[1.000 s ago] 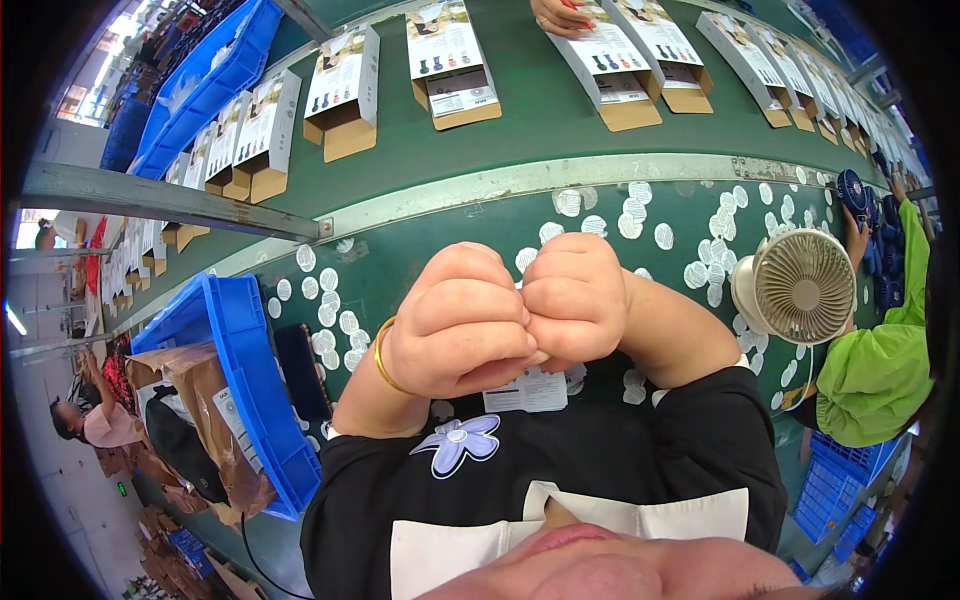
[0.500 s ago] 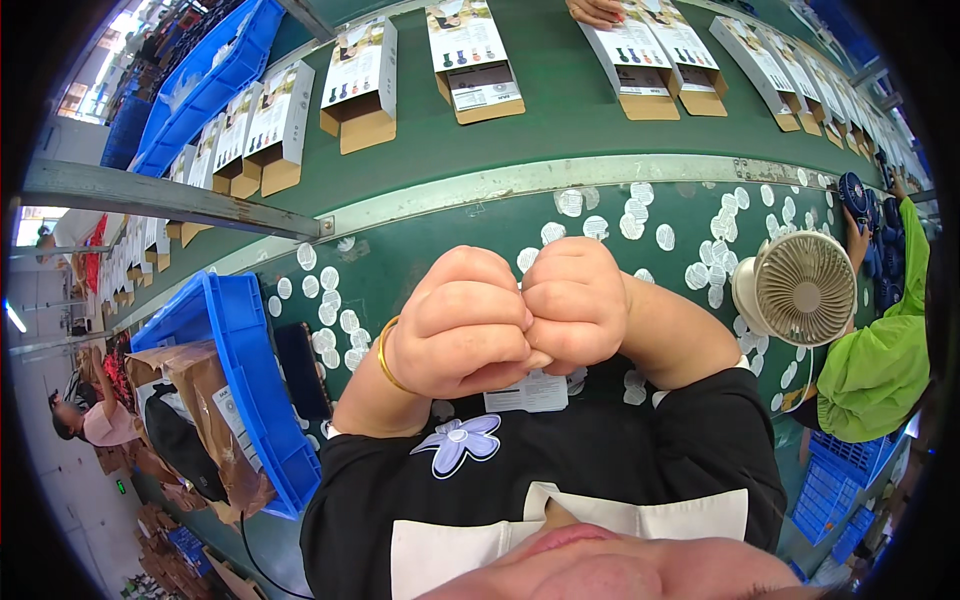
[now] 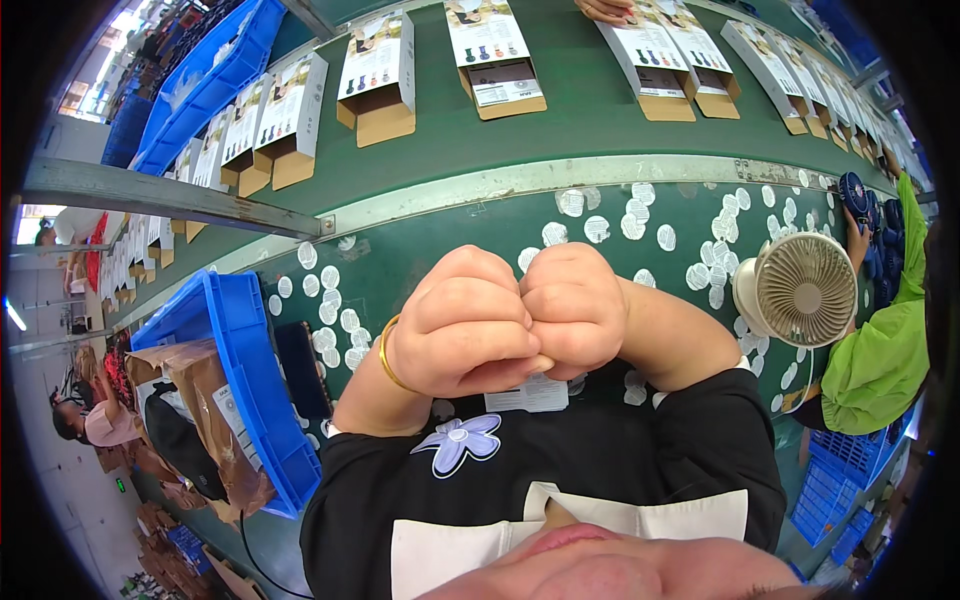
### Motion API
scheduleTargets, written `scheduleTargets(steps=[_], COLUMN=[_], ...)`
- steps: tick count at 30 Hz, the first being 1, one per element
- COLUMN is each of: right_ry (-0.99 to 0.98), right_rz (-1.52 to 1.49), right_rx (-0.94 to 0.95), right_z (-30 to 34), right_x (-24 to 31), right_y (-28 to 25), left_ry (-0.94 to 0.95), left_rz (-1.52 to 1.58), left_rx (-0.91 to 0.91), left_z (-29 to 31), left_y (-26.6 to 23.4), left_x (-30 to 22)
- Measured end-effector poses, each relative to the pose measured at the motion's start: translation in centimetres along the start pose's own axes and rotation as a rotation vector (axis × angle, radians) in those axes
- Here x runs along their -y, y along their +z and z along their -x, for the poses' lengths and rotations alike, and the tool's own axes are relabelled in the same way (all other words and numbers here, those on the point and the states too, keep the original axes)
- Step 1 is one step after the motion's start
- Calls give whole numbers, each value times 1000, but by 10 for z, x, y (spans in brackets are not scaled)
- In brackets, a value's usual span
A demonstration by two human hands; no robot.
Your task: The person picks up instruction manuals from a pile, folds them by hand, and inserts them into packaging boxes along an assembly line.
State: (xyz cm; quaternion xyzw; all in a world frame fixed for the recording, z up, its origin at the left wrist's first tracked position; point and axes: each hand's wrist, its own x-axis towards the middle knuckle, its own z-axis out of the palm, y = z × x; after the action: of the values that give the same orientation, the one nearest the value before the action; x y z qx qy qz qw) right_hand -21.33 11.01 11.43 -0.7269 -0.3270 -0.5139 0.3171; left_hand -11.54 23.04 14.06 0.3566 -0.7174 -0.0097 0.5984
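Note:
My left hand [image 3: 465,325], with a gold bangle at the wrist, is closed into a fist. Knuckle to knuckle against it rests my right hand [image 3: 575,308], also closed. Both are held together in front of my chest, above the near edge of the green table. Whatever the fingers may hold is hidden inside them. Below the hands lies a white printed sheet [image 3: 530,393], partly covered by them. Round white stickers [image 3: 597,229] are scattered over the tabletop around both hands.
Open boxes [image 3: 492,60] stand on the green belt [image 3: 430,110] beyond a metal rail [image 3: 500,180]. A blue crate [image 3: 235,350] with brown paper sits left, beside a dark phone-like slab [image 3: 302,370]. At right are a beige fan [image 3: 800,290] and a co-worker in green [image 3: 880,370].
The boxes on the belt have shifted a little to the right. My two fists stay pressed together in nearly the same place.

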Motion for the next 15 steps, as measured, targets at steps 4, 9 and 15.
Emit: scheduleTargets(steps=[4, 9, 15], right_ry=[3, 3, 5], right_rz=[-6, -36, -40], right_rx=[7, 17, -7], right_z=[0, 1, 1], right_x=[2, 1, 1], right_y=[1, 1, 1], left_ry=[4, -5, -22], left_rz=[5, 38, 37], left_rx=[3, -7, 10], left_z=[1, 0, -1], left_y=[0, 0, -1], left_x=[0, 0, -1])
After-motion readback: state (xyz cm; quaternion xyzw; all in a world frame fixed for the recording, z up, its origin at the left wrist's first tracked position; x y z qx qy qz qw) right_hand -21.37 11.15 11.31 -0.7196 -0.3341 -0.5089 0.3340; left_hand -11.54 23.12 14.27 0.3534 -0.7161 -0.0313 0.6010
